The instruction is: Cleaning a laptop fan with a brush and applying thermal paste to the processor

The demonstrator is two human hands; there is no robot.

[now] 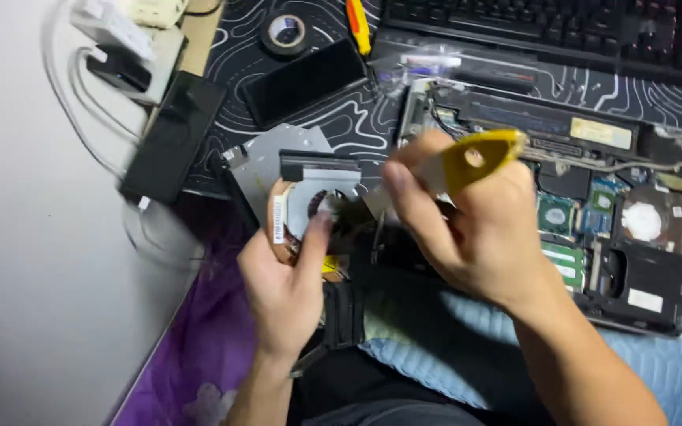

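My left hand (282, 280) grips a laptop cooling fan (317, 197), a metal housing with a copper pipe curving round its left side, held in front of me. In my right hand (467, 229) is a brush with a yellow handle (479, 156); its bristle end meets the fan blades, blurred by motion. Behind the right hand lies an opened laptop base (593, 205) with its circuit board, memory sticks and wiring exposed.
A flat silver drive (266, 158) lies under the fan. A black phone (303, 81), a tape roll (286, 31) and a yellow-handled tool (357, 24) lie on the patterned mat. A keyboard (546, 28) stands at the back, a black adapter (171, 134) with white cables at the left.
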